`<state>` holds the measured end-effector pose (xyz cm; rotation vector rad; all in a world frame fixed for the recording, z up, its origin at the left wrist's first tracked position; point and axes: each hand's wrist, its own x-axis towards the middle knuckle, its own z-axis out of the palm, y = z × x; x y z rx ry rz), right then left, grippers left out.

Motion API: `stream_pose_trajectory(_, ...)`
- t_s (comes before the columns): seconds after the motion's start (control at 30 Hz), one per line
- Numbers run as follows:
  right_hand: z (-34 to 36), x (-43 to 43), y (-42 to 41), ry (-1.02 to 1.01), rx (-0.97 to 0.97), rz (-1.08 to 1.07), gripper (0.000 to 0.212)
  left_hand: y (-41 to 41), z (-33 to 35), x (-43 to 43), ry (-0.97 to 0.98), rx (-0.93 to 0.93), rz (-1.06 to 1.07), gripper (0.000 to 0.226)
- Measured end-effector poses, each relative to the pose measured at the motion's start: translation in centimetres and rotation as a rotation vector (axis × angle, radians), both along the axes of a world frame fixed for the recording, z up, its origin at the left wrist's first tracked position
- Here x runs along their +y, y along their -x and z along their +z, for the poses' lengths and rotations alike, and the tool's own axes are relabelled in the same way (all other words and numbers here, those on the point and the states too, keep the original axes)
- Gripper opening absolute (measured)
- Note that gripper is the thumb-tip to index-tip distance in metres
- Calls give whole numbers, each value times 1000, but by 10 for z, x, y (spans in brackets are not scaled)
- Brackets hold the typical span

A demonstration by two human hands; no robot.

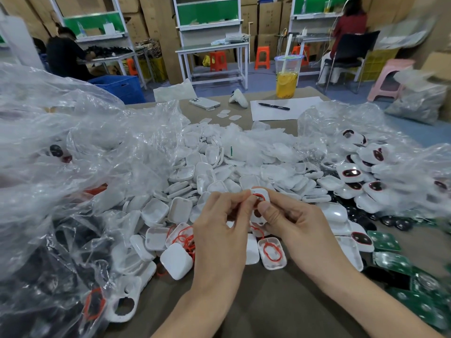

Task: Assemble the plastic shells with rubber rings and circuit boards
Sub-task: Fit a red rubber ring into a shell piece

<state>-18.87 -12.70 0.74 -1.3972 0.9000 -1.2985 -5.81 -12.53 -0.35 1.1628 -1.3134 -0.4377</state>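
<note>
Above the near edge of the brown table (268,301), a white plastic shell (261,194) is held up between two bare hands, just over a wide heap of white shells (219,172). The shell is gripped by the right hand (290,220), thumb pressed on its lower part and fingers curled behind it. A red rubber ring (256,196) is pinched by the thumb and forefinger of the left hand (219,223) and held against the shell's open face — whether it is seated in the groove cannot be told. Just below the hands, an open shell with a red ring (272,252) lying in it rests on the table, and loose red rings (183,239) are tangled among the shells to its left. Green circuit boards (385,241) are stacked at the right edge, well apart from the hands, with finished shells showing dark oval windows (351,173) piled beyond them. Crumpled clear plastic bags (73,154) cover the left side. Farther back on the table — near its far edge — a cup of yellow drink (287,78), a pen on white paper (274,106) and a phone (204,103) are seen.
</note>
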Motion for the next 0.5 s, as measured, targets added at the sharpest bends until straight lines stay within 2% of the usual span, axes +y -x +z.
stream_pose_trajectory(0.1, 1, -3, 1, -118, -130, 37, 23, -1, 6, -2, -104, 173, -111, 8)
stream_pose_trajectory(0.3, -1, -5, 6, -225, -264, 115, 32, -5, 18, -2, -222, 438, -335, 14)
stream_pose_trajectory(0.5, 0, -7, 5, -247, -281, 132, 30, -8, 16, -3, -281, 484, -409, 15)
